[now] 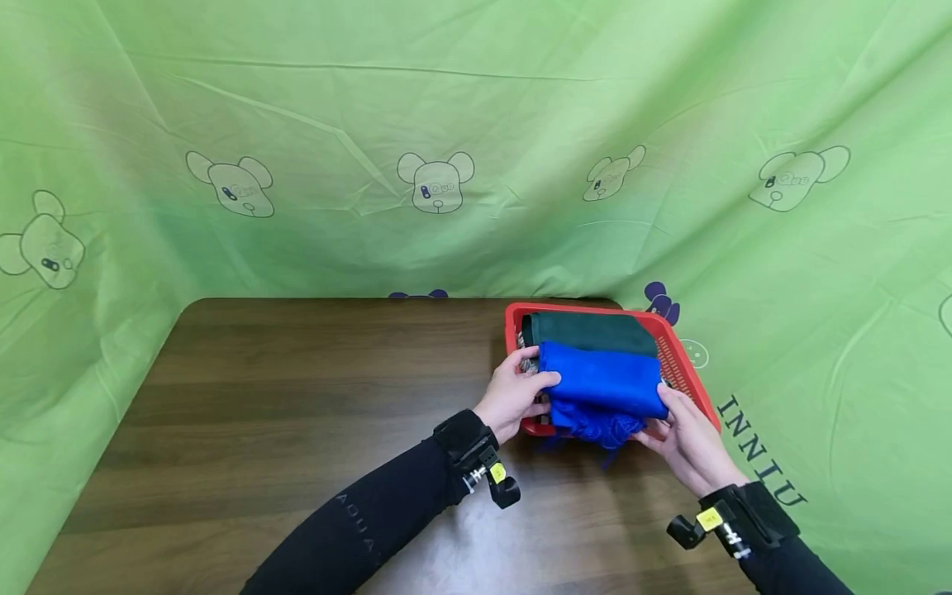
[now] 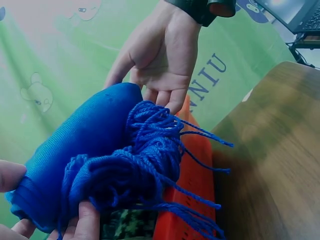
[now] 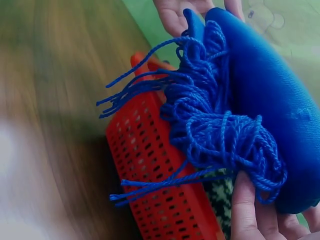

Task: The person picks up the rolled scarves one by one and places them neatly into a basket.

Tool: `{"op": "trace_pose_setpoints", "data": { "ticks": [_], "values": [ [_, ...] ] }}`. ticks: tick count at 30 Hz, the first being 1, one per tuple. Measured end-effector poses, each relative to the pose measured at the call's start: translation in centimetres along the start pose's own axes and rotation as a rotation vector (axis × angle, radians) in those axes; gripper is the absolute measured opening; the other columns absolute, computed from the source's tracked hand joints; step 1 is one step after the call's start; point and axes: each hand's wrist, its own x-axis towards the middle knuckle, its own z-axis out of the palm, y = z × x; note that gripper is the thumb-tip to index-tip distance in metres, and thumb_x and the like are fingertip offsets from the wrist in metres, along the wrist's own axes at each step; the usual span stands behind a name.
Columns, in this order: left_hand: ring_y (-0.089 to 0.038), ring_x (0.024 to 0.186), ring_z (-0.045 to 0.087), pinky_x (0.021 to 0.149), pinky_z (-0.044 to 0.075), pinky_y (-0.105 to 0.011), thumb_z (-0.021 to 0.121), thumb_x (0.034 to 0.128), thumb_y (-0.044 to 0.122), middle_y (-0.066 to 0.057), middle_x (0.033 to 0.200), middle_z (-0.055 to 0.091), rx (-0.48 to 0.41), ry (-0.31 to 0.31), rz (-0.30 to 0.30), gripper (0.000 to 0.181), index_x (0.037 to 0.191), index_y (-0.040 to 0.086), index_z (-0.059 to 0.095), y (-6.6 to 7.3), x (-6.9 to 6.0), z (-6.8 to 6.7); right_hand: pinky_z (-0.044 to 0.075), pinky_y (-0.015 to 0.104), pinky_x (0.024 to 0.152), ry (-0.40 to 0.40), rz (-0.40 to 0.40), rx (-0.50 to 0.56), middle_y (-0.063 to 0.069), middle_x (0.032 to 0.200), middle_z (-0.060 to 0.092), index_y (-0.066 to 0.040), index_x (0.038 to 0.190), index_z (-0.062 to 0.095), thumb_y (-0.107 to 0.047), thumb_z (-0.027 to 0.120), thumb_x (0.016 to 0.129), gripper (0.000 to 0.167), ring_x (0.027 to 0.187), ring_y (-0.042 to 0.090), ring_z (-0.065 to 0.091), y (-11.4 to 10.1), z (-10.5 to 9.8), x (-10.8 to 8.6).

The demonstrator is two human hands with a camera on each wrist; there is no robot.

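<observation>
A rolled blue scarf (image 1: 604, 378) with twisted cord fringe (image 3: 215, 120) is held at the front of the red basket (image 1: 697, 388). My left hand (image 1: 515, 392) grips its left end, thumb on top and fingers beneath. At the other end, my right hand (image 1: 693, 440) holds it the same way. The fringe hangs in a tangle on the side nearest me, with loose cords over the basket's front rim. Behind the scarf, a folded dark green cloth (image 1: 595, 330) lies in the basket. Under the scarf, a camouflage-patterned cloth (image 2: 131, 224) partly shows; the rest is hidden.
The basket stands at the back right of a brown wooden table (image 1: 297, 413). Green curtain fabric (image 1: 446, 99) with bear-head drawings hangs behind and along both sides. A laptop (image 2: 290, 15) appears at the top right corner of the left wrist view.
</observation>
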Motion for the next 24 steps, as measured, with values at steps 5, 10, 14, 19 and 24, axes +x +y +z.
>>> {"op": "trace_pose_setpoints", "data": {
  "ticks": [5,10,14,19,24],
  "values": [
    [-0.037,0.120,0.067,0.102,0.054,-0.061,0.075,0.0988,0.007,-0.022,0.139,0.064,0.011,0.018,-0.020,0.061,0.155,0.012,0.051,-0.5,0.2,0.6,0.061,0.035,0.089,0.031,0.005,-0.028,-0.010,0.104,0.071,-0.026,0.115,0.064,-0.035,0.047,0.115,0.018,0.103,0.008,0.069,-0.1,-0.8,0.1],
    [-0.037,0.121,0.068,0.102,0.054,-0.061,0.076,0.0975,0.006,-0.024,0.139,0.065,-0.003,0.030,-0.026,0.062,0.154,0.011,0.051,-0.9,0.7,1.0,0.061,0.032,0.086,0.062,0.003,-0.104,-0.010,0.106,0.071,-0.027,0.120,0.060,-0.036,0.048,0.115,0.016,0.099,0.008,0.070,-0.4,-1.3,0.3],
    [-0.035,0.120,0.067,0.102,0.053,-0.062,0.076,0.0962,0.004,-0.023,0.138,0.065,0.004,0.040,-0.020,0.063,0.154,0.010,0.052,-1.1,1.2,1.1,0.061,0.030,0.086,0.077,0.018,-0.149,-0.011,0.108,0.070,-0.027,0.123,0.057,-0.039,0.050,0.114,0.017,0.097,0.009,0.069,-0.7,-1.5,0.6],
    [-0.035,0.119,0.068,0.100,0.055,-0.061,0.075,0.0952,0.002,-0.022,0.135,0.067,0.038,0.051,-0.007,0.063,0.154,0.010,0.052,-1.2,1.5,1.3,0.062,0.030,0.088,0.074,0.018,-0.193,-0.010,0.108,0.069,-0.024,0.125,0.055,-0.039,0.050,0.114,0.019,0.096,0.009,0.068,-0.9,-1.8,1.1],
    [-0.034,0.117,0.070,0.099,0.057,-0.059,0.075,0.0939,-0.001,-0.023,0.134,0.068,0.057,0.073,0.008,0.064,0.152,0.011,0.053,-1.6,2.0,1.4,0.061,0.029,0.090,0.082,0.033,-0.259,-0.013,0.116,0.064,-0.023,0.133,0.048,-0.041,0.049,0.114,0.026,0.103,0.009,0.064,-1.2,-2.0,1.7]
  ]
}}
